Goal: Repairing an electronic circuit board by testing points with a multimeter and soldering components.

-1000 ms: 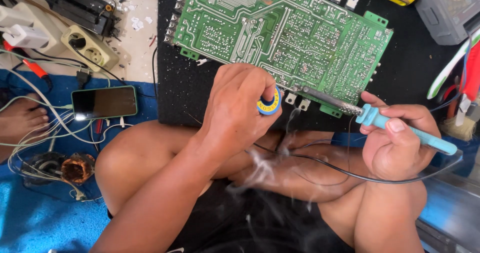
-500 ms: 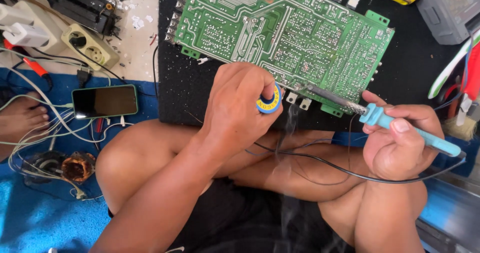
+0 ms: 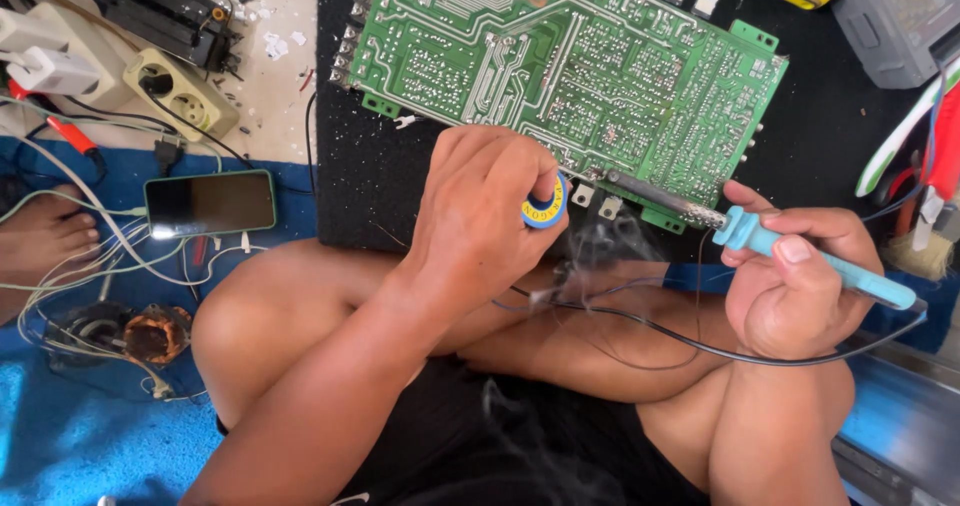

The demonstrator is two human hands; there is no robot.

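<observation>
At the centre of the frame the left hand (image 3: pixel 480 216) is clenched around a small blue-and-yellow solder spool (image 3: pixel 546 209), while the right hand (image 3: pixel 790 291), lower right, grips a light-blue soldering iron (image 3: pixel 800 256) (thin smoke rising nearby) whose tip meets the green circuit board (image 3: pixel 570 76) lying across the top.

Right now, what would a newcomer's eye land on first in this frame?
The large green printed circuit board lying on the black mat at top centre draws the eye first. Below its near edge, the right hand holds a light-blue-handled soldering iron with its tip at the board, while the left hand grips a small blue-and-yellow round spool. Thin smoke drifts between the hands.
</observation>
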